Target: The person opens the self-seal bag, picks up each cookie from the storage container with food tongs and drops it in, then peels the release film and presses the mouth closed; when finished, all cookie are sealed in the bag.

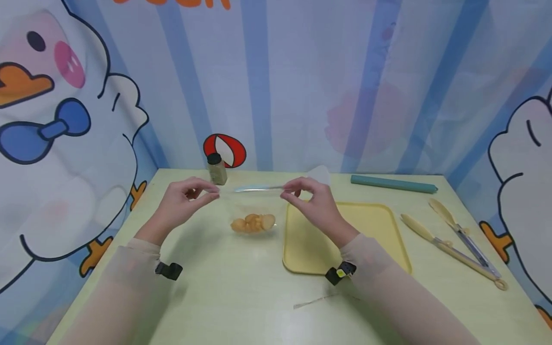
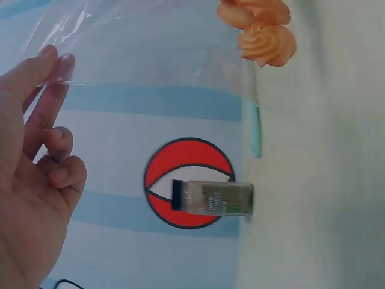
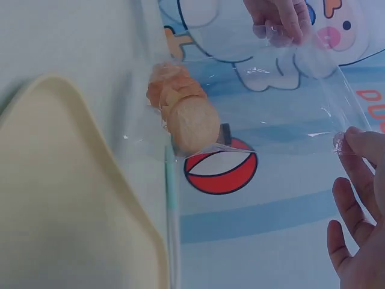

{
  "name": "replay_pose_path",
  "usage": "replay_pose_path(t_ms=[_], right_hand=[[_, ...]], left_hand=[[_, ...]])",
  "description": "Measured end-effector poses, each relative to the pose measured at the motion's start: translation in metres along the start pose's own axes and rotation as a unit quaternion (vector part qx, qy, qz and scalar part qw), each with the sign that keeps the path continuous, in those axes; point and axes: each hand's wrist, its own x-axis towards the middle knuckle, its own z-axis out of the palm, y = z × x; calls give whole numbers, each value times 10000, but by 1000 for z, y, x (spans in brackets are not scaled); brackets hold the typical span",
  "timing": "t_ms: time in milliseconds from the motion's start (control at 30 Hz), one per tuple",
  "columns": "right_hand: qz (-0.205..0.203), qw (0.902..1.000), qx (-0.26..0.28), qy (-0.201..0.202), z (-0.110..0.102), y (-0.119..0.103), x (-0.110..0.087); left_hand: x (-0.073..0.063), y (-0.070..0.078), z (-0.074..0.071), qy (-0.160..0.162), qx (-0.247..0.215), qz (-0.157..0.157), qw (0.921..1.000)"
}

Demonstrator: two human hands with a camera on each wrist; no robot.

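Observation:
A clear plastic bag [image 1: 250, 206] hangs between both hands, stretched by its upper corners. Several golden piped cookies [image 1: 253, 223] lie bunched at its bottom. My left hand [image 1: 183, 201] pinches one corner between thumb and index finger; in the left wrist view, the other fingers of the left hand [image 2: 42, 156] are loosely bent. The opposite corner is pinched by my right hand [image 1: 316, 203], held above the far left part of the yellow tray. From the right wrist view, a round flat cookie [image 3: 194, 123] shows through the film, and the right hand [image 3: 364, 198] has thumb and forefinger on its edge.
A black-capped jar [image 1: 217, 170] stands at the back edge, near a slim light-blue stick [image 2: 255, 129]. The yellow tray [image 1: 371, 235] lies at right, beside spread tongs [image 1: 457, 254]. Behind it lies a long teal bar [image 1: 394, 184]. A thin strip [image 1: 312, 302] lies in front.

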Motion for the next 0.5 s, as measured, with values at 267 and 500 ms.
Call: replay_pose_path(t_ms=[267,500], right_hand=[[-306,9993,178,-97,-16,-24,-23],[406,9969,222,-642,-8,-13,-43]], left_hand=[[-23,32,-17,-110,-281,809,9963],[-30,10,-11,-1102,-844,-9,9903]])
